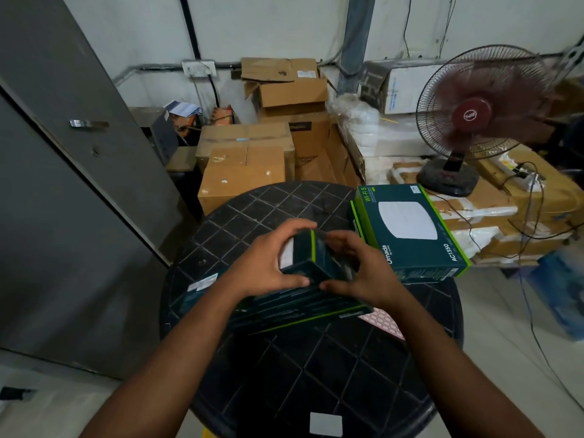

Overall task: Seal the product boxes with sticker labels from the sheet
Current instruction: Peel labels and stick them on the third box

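While both hands are working at the middle of the round bench (316,374), the left hand (268,267) is gripping a small dark box (305,257) from its left side, fingers curled over the top edge and thumb along the near lower edge. The right hand (357,273) is gripping the same box from the right, fingers wrapping its far right edge and thumb meeting the near corner just beside the left thumb. The box is being held tilted, one green-edged corner pointing up, just above a flat dark box (284,305) that is lying across the bench centre; whether the two are touching cannot be told.

A sticker sheet (384,324) is lying on the bench to the right, partly tucked under the flat box's right end, its outer corner reaching near the bench's right edge. A stack of larger boxes (407,226) is sitting at the far right of the bench, its near right corner overhanging the rim.

Open bench surface is showing on the far left portion and across the whole near half, where only a small white label (326,424) is lying at the near edge. A grey door (63,184) is standing close on the left. Cartons (243,172) are crowding the floor behind the bench, and a fan (474,121) is standing on packages at the right, its cable (534,311) trailing over the floor beside the bench.
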`<state>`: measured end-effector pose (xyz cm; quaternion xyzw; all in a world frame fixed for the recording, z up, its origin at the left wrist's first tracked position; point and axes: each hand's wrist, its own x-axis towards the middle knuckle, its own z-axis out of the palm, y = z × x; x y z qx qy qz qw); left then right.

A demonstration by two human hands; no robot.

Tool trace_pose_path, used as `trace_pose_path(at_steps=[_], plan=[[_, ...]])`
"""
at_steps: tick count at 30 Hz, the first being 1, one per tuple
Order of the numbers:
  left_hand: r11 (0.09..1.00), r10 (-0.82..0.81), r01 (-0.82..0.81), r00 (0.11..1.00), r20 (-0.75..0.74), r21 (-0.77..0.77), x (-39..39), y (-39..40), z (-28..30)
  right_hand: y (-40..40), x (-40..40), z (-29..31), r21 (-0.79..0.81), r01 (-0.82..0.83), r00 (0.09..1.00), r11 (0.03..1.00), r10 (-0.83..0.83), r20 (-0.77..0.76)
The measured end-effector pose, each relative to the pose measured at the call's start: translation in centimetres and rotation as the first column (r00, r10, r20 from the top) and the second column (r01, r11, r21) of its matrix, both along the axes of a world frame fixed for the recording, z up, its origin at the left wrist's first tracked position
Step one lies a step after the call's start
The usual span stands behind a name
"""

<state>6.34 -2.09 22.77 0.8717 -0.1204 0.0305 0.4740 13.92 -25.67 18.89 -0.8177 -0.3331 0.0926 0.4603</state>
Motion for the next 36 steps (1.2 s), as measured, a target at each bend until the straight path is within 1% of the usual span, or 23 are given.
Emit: trace_pose_path(at_steps=[2, 3, 6, 9, 12, 15, 16, 17, 19, 21, 22, 24, 28, 30, 33, 36], plan=[[0.992, 0.029, -0.026, 0.999, 0.026, -0.127, -0.6, 1.4, 0.4, -1.1, 0.5, 0.5, -0.129, -0.032, 0.995, 0.991, 0.044, 0.094], [0.983, 0.052, -0.048, 0.999, 0.016, -0.175, -0.8, 2.1, 0.2, -1.5, 0.7, 0.7, -0.141, -0.020, 0.992, 0.990, 0.037, 0.119], [0.953, 0.113, -0.118, 0.993, -0.033, -0.278, -1.1, 3.6, -0.4, -1.1, 0.7, 1.1, -0.080, -0.022, 0.982, 0.997, 0.036, 0.184], [0.956, 0.163, -0.154, 0.986, 0.017, -0.250, -1.5, 4.5, -0.5, 0.1, 1.2, 1.9, -0.090, -0.070, 0.971, 0.994, 0.088, 0.224], [0.966, 0.250, -0.241, 0.962, 0.107, -0.090, -1.9, 5.2, -0.8, 1.4, 1.9, 3.2, -0.181, -0.110, 0.936, 0.977, 0.163, 0.312], [0.958, 0.272, -0.281, 0.955, 0.123, 0.063, -2.3, 5.6, -2.0, 3.0, 2.4, 3.9, -0.333, -0.109, 0.856, 0.937, 0.258, 0.448], [0.952, 0.287, -0.296, 0.951, 0.114, 0.070, -2.4, 5.6, -2.4, 3.3, 2.5, 3.9, -0.385, -0.091, 0.834, 0.918, 0.282, 0.475], [0.950, 0.305, -0.311, 0.947, 0.104, 0.043, -2.4, 5.6, -2.8, 3.4, 2.7, 3.8, -0.425, -0.068, 0.821, 0.903, 0.292, 0.491], [0.944, 0.329, -0.325, 0.941, 0.080, -0.060, -2.5, 5.4, -3.4, 3.4, 2.7, 3.5, -0.457, -0.012, 0.807, 0.889, 0.279, 0.521], [0.935, 0.326, -0.312, 0.944, 0.059, -0.166, -2.4, 4.8, -3.9, 4.0, 1.5, 3.1, -0.421, 0.027, 0.765, 0.907, 0.252, 0.593], [0.928, 0.322, -0.302, 0.945, 0.058, -0.218, -2.2, 4.5, -4.1, 4.8, 0.4, 2.7, -0.373, 0.019, 0.739, 0.928, 0.238, 0.630], [0.913, 0.335, -0.301, 0.938, 0.085, -0.275, -2.1, 4.1, -4.5, 7.0, -1.8, 1.5, -0.270, -0.029, 0.718, 0.962, 0.208, 0.664], [0.894, 0.351, -0.302, 0.931, 0.098, -0.330, -2.2, 4.4, -4.9, 8.7, -2.7, -0.1, -0.067, -0.011, 0.755, 0.998, 0.052, 0.653], [0.880, 0.332, -0.281, 0.940, 0.075, -0.382, -2.3, 4.3, -5.3, 8.2, -2.2, -0.4, -0.039, -0.004, 0.766, 0.999, 0.028, 0.643], [0.836, 0.301, -0.247, 0.953, 0.032, -0.490, -2.2, 4.3, -5.9, 6.4, -0.9, -0.3, 0.011, 0.023, 0.782, 1.000, -0.025, 0.622], [0.824, 0.287, -0.243, 0.958, 0.007, -0.511, -2.0, 4.7, -6.0, 3.0, 1.1, 0.0, 0.027, 0.180, 0.786, 0.983, -0.160, 0.597]])
